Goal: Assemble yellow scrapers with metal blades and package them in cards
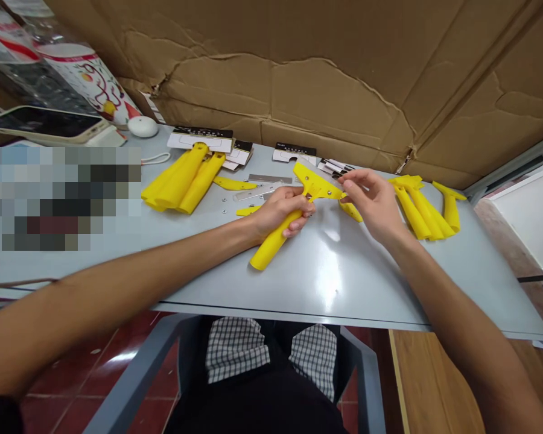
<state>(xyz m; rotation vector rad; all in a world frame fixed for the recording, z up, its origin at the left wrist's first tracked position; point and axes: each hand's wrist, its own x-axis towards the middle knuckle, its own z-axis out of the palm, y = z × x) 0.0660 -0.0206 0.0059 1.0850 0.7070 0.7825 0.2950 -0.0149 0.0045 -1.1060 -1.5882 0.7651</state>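
My left hand is wrapped round the handle of a yellow scraper, just below its wide head. A clear strip shows along the head's upper edge. At the right end of that head, the fingers of my right hand are pinched together; whatever lies between them is too small to make out. Behind my left hand lie a yellow blade-shaped piece, a clear strip, a grey metal strip and small nuts. Another yellow piece rests under my right hand.
Yellow handles are piled at the left, near printed cards. More yellow parts lie at the right. A phone, bottles and a white oval object stand at the back left. Cardboard rises behind the table.
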